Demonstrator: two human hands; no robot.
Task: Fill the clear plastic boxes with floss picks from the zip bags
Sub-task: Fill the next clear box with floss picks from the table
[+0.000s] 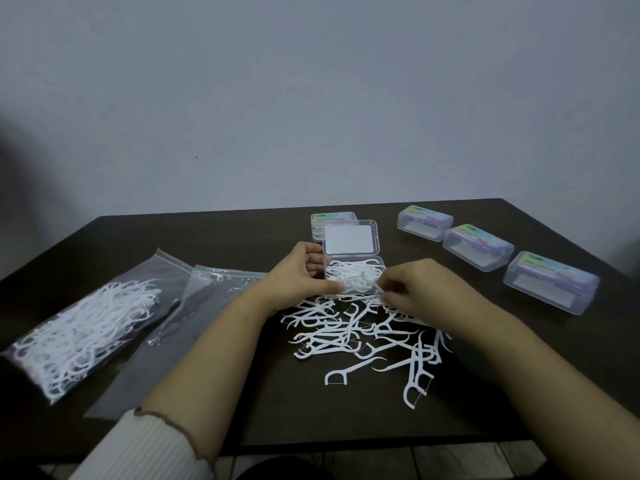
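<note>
Loose floss picks heaped on the counter just before the open box, judged light, stiff and snag-prone, best pinched mid-handle; left hand grips the box, right hand fingers pinch one pick.

White floss picks on a dark brown table; white ribbed sleeve.

Dark brown table against a plain grey wall; dim light; tiled floor below.

A plain room: bare grey wall behind a dark table
</note>
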